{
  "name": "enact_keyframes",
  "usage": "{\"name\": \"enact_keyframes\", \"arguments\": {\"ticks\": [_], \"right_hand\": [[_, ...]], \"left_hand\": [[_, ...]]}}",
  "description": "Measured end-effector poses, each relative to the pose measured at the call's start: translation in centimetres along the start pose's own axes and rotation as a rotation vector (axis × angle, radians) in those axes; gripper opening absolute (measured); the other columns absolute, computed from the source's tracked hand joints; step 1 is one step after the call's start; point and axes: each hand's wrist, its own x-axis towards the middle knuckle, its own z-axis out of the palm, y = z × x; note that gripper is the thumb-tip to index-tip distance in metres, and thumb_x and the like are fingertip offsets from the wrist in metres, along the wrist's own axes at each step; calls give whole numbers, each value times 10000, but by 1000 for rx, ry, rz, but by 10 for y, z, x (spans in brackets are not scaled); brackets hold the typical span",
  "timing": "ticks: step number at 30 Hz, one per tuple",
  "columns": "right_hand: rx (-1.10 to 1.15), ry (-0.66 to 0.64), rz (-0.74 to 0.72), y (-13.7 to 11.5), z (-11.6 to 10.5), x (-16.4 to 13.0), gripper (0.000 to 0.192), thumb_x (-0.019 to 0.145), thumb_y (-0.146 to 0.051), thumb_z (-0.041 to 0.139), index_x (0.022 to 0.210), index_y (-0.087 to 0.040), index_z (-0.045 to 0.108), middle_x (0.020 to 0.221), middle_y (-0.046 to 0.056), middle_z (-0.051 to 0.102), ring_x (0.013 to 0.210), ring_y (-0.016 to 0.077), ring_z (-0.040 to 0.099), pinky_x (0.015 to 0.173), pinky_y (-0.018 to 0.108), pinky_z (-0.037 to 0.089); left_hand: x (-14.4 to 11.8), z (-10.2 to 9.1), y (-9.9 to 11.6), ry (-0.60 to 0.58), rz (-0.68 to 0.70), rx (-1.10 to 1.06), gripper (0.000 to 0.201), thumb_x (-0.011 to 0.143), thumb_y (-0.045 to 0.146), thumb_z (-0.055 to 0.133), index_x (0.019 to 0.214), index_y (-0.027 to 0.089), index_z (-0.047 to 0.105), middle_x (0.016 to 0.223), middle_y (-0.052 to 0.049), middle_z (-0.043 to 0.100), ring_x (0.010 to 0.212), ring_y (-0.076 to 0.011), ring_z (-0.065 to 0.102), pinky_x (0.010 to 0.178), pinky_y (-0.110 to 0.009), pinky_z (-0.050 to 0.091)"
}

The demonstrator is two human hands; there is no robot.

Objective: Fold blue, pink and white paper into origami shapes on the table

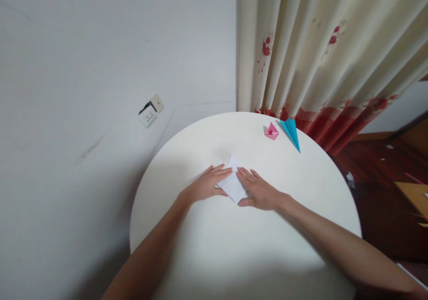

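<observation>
Two bare forearms reach in over the round white table (207, 255). Left hand (205, 185) and right hand (259, 191): fingers flat and extended, gripping nothing, pressing a folded white paper sheet (232, 184) at mid-table. Well beyond: small pink folded-paper figure (272, 131), blue paper plane (291, 133) beside it.

Home: floral curtain (321, 55), round table (214, 246)
</observation>
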Motion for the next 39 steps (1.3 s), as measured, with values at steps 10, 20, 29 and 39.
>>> {"name": "enact_keyframes", "arguments": {"ticks": [10,20,29,39], "right_hand": [[26,29,-43,9,0,-2,942,905,-644,539,1595,-145,135,1638,192,100,1525,299,91,1224,529,116],[17,307,2,7,-9,1,375,942,-271,574,1297,-164,632,1367,159,584,1264,274,520,1072,436,414],[-10,407,338,19,-4,4,168,930,-289,587,982,-182,704,972,104,658,945,252,597,842,336,469],[114,445,322,20,-1,10,174,815,-264,722,915,-177,610,937,68,627,899,227,559,829,330,443]], "left_hand": [[-3,-3,1,-33,5,-37,807,832,560,695,1527,355,338,1596,-73,332,1514,-288,198,1213,-537,132],[6,6,23,248,64,5,293,929,274,624,1217,261,673,1417,-61,569,1378,-240,442,1165,-433,340],[2,7,38,114,155,88,386,977,217,518,1348,297,592,1420,-59,530,1317,-247,465,1129,-424,373],[6,13,54,149,124,69,415,936,271,619,1346,251,560,1326,-80,525,1237,-257,480,1087,-427,414]]}}
